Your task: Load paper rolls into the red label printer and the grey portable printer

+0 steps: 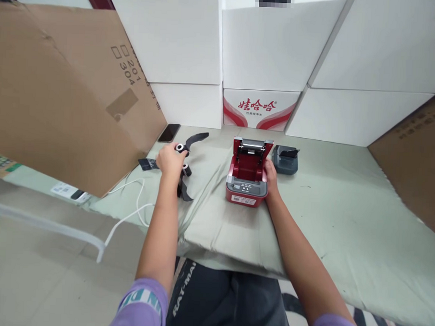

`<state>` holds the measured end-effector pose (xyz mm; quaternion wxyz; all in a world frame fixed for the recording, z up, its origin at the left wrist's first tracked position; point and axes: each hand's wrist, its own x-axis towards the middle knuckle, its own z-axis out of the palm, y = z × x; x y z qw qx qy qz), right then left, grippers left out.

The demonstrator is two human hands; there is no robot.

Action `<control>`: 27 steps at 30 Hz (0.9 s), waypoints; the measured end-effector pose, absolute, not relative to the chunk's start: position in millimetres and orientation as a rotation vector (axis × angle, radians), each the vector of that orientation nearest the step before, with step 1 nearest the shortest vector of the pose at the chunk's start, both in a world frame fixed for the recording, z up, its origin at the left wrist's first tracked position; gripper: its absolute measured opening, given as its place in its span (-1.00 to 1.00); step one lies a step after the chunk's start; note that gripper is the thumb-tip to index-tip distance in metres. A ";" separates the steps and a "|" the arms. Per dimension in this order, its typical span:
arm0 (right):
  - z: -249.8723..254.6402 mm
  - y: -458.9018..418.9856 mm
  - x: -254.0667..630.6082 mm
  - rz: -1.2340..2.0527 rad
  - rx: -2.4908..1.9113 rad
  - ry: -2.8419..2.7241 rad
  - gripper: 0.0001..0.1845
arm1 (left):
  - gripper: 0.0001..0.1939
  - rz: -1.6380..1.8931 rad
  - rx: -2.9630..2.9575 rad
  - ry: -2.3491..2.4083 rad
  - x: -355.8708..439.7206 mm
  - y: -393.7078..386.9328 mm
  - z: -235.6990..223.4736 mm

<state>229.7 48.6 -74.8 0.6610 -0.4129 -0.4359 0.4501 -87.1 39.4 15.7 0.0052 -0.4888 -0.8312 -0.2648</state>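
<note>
A red label printer [245,200] with a grey front panel stands on the cloth-covered table, its lid raised and the red inside bare. My right hand [270,177] is against the printer's right side, gripping it, with some fingers hidden behind it. Off to the left, my left hand [170,160] is closed round a small black roll [180,148] with a white core, and a loose black strip [197,138] trails from it. Just below lies a second black roll [186,170], with another dark strip [184,193] near my wrist.
Right of the printer sits a small dark device [285,160]. A phone [169,132] lies at the back left, and a white cable [141,198] runs over the left edge. White boxes [267,50] line the back; cardboard panels [69,89] flank the table.
</note>
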 end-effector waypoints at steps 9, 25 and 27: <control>-60.3 38.6 222.6 1.069 -0.886 -0.944 -0.52 | -0.55 -0.429 -1.605 -2.726 -89.8 43.7 4.1; -57.9 37.7 221.7 1.062 -0.886 -0.936 -0.53 | -0.72 -0.281 -1.799 -2.546 -70.5 4.6 12.1; -56.6 36.8 221.3 1.059 -0.883 -0.935 -0.54 | -0.71 -0.294 -1.788 -2.547 -71.1 4.9 12.5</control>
